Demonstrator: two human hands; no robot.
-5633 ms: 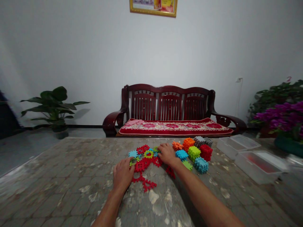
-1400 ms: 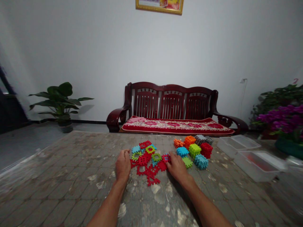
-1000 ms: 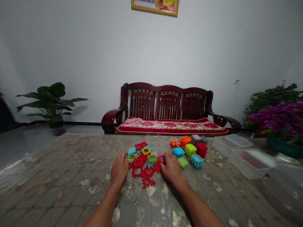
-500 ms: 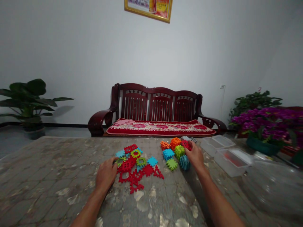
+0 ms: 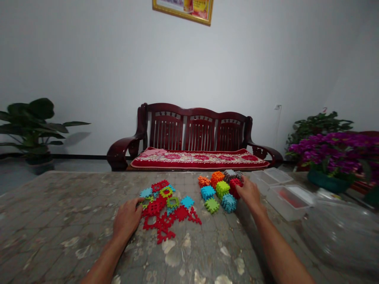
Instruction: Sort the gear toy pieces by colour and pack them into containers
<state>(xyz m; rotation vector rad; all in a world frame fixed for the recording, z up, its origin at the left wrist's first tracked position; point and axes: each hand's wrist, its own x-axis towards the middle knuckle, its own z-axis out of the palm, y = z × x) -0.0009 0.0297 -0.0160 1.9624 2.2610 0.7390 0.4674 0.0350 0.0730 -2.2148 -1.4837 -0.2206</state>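
My right hand (image 5: pixel 250 194) has its fingers and thumb around a stack of red interlocking plastic tiles (image 5: pixel 235 187) at the right side of a cluster of colour-sorted stacks. Beside it stand a grey stack (image 5: pixel 230 175), a teal stack (image 5: pixel 229 202), a lime stack (image 5: pixel 222 189) and a darker orange stack (image 5: pixel 217 178). My left hand (image 5: pixel 128 217) lies at the left edge of a loose spread of tiles, its fingers reaching to a green frame tile (image 5: pixel 147 202). Red tiles (image 5: pixel 164 221) make up most of that spread, with a blue tile (image 5: pixel 187 202) at its right.
Clear plastic boxes (image 5: pixel 291 202) and a large transparent container (image 5: pixel 340 232) stand on the right of the patterned tabletop (image 5: pixel 74 221). Purple flowers in a green pot (image 5: pixel 328 181) are behind them. A wooden bench (image 5: pixel 197 130) stands beyond the table.
My right hand has drawn slightly right and nearer, so more of the red stack shows beside the teal stack. My left hand stays by the loose tiles. The view has shifted slightly.
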